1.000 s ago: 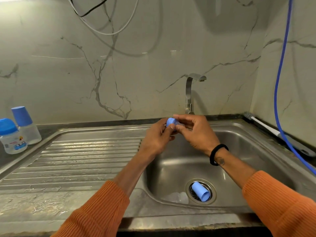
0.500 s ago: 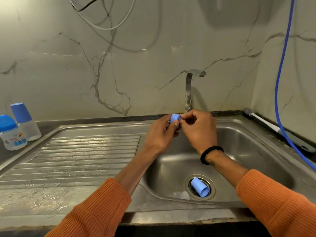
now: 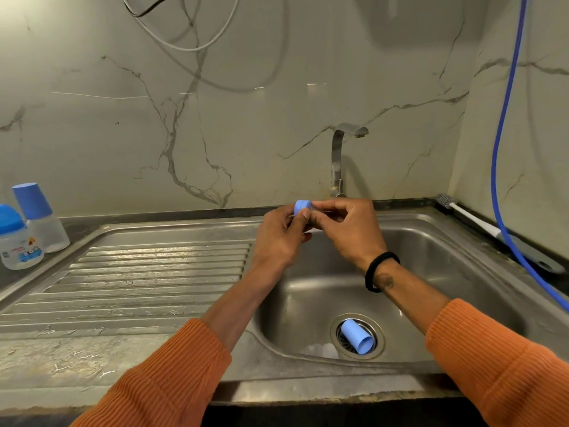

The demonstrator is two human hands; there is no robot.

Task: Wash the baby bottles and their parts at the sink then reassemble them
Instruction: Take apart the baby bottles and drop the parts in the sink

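Head view: two bottles [image 3: 29, 229] stand left, brush [image 3: 480, 223] right of sink [image 3: 431, 241].

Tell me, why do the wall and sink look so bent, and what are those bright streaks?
Head view: the wide-angle lens bows straight lines, so the sink rim and blue hose curve toward the edges. Light glares off the glossy marble wall as thin streaks and off the wet ridged drainboard. The tap throws a soft shadow on the wall. The hands are sharp enough, though the small blue ring they hold shows little detail.

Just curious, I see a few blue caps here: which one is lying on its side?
The light blue cap lying over the sink drain. The darker cap and the domed one sit upright on their bottles on the left counter.
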